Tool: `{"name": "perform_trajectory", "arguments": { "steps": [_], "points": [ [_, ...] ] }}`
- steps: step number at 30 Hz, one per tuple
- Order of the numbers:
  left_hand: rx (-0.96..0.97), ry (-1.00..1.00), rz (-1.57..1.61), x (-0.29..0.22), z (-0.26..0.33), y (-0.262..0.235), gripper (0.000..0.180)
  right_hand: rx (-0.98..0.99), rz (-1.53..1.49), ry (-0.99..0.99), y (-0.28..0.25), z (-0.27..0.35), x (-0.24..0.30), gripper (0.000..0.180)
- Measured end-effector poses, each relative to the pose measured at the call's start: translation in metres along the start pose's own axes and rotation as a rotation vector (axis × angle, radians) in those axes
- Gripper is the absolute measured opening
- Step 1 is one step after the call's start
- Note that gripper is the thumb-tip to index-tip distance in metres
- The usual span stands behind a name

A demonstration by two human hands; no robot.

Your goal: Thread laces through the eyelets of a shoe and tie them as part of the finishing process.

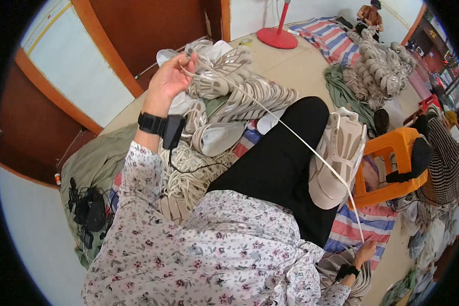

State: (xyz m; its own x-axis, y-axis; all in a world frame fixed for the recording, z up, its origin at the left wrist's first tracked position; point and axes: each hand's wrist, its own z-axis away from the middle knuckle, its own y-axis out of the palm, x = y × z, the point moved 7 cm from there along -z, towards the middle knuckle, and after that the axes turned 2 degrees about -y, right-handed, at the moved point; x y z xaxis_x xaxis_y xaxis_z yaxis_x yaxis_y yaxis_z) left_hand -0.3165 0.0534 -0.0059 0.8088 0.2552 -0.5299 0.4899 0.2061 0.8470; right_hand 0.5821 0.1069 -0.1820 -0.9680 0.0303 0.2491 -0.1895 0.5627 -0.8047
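A long pale shoelace (281, 122) is stretched taut between my two hands, slanting across my lap. My left hand (172, 76), raised at the upper left, has its fingers closed on one end, with a bit of lace trailing below them. Low at the right, my right hand (364, 253) grips the other end beside my hip. Between them a beige and white shoe (325, 184) rests on my thigh, toe toward me. The lace runs across its upper; whether it passes through an eyelet I cannot tell.
Rows of similar shoes (257, 99) and a heap of loose laces (191, 173) lie to my left. An orange plastic stool (364, 176) stands at right, by a person in stripes (446, 158). Another person (371, 18) sits far back near piled shoes (380, 71) and a red stand base (277, 38).
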Motion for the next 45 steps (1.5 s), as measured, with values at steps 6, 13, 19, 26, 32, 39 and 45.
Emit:
{"name": "perform_trajectory", "arguments": {
  "steps": [6, 13, 19, 26, 32, 39, 45],
  "points": [
    [-0.445, 0.256, 0.060, -0.068, 0.001, -0.087, 0.006, 0.258, 0.259, 0.199, 0.016, 0.011, -0.064, 0.028],
    [-0.503, 0.392, 0.139, -0.130, 0.025, -0.113, 0.006, 0.127, 0.478, -0.061, 0.008, 0.005, -0.104, 0.021],
    [-0.366, 0.403, -0.223, -0.124, 0.021, -0.070, 0.031, 0.368, 0.536, 0.050, 0.042, 0.008, -0.116, 0.018],
    [-0.049, 0.294, -0.760, 0.012, -0.006, 0.047, 0.033, 0.511, -0.601, 0.045, 0.015, -0.061, 0.132, 0.024],
    [0.311, -0.148, -0.691, 0.205, 0.013, 0.134, 0.033, 0.556, -1.095, 0.070, -0.054, -0.095, 0.318, 0.011],
    [0.328, -0.467, -0.821, 0.287, 0.039, 0.157, 0.027, 0.605, -1.180, -0.162, -0.050, -0.095, 0.376, 0.005],
    [0.304, -0.450, -0.953, 0.293, 0.046, 0.159, 0.021, 0.474, -1.009, -0.264, -0.056, -0.098, 0.389, 0.004]
  ]
}}
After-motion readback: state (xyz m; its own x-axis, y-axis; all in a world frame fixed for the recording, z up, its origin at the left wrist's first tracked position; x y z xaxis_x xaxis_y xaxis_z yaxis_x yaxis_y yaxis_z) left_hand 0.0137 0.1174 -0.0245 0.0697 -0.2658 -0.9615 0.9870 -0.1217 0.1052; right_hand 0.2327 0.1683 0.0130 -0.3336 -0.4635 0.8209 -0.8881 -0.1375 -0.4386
